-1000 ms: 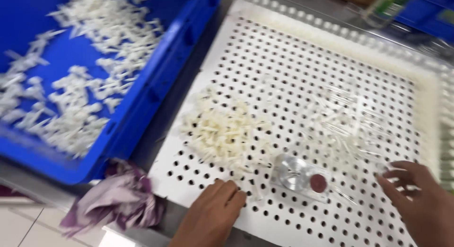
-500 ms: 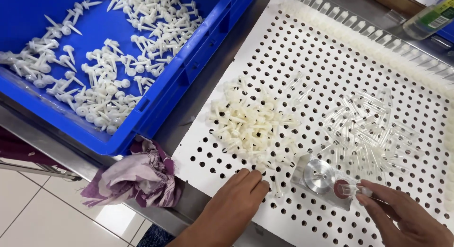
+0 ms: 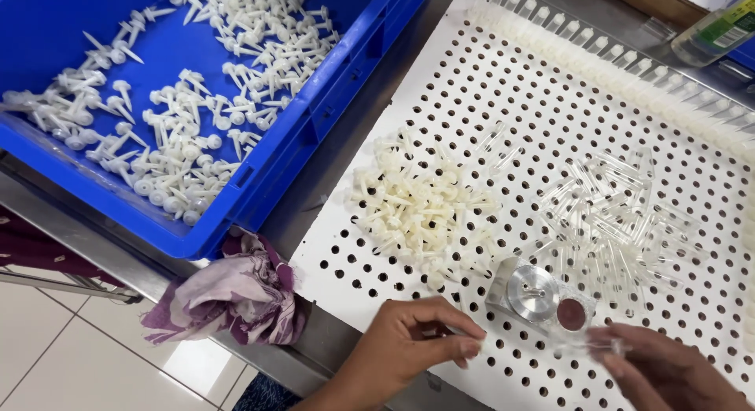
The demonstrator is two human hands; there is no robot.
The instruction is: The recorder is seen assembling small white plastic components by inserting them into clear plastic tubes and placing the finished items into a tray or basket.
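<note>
Clear tube (image 3: 609,346) pinched in right hand (image 3: 668,375).

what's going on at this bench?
A person works over a white perforated board. The left hand pinches something small at the board's near edge; the right hand, blurred, is at a clear tube beside a small metal fixture. Piles of white plastic pins and clear tubes lie on the board; a blue crate holds more pins.
</note>
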